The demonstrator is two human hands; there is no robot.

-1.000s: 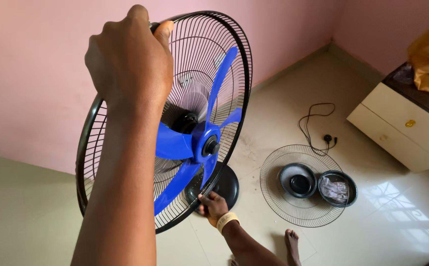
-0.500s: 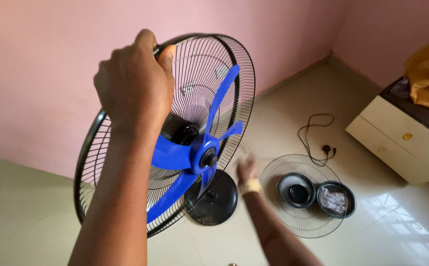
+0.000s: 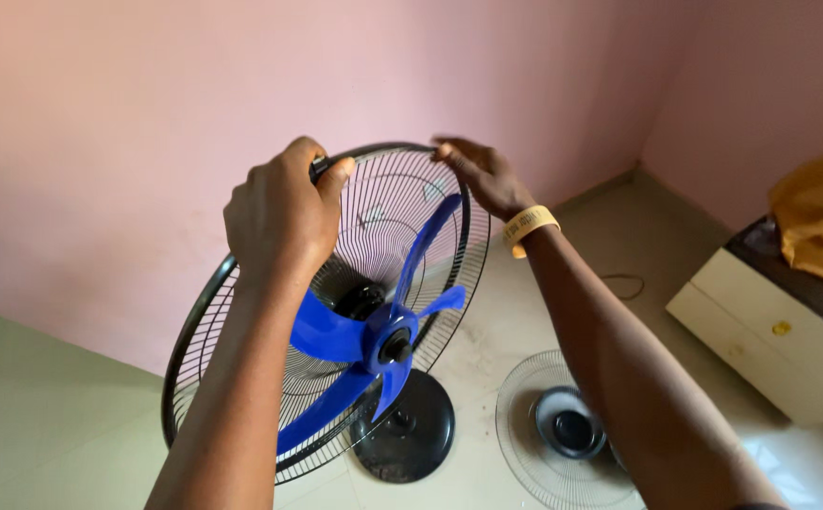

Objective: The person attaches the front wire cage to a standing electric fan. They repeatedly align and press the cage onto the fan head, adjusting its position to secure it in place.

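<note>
Pink walls and a pale tiled floor (image 3: 487, 340) surround a standing fan. At the top of the black wire guard (image 3: 241, 378), the left hand (image 3: 279, 222) is clamped on the rim, and the right hand (image 3: 482, 175), which half a second ago hung low near the base (image 3: 407, 434), now grips the rim too. Blue blades (image 3: 374, 340) sit uncovered inside the guard. To the right, a loose front grille (image 3: 548, 439) lies on the floor beside a cream cabinet (image 3: 761, 340).
</note>
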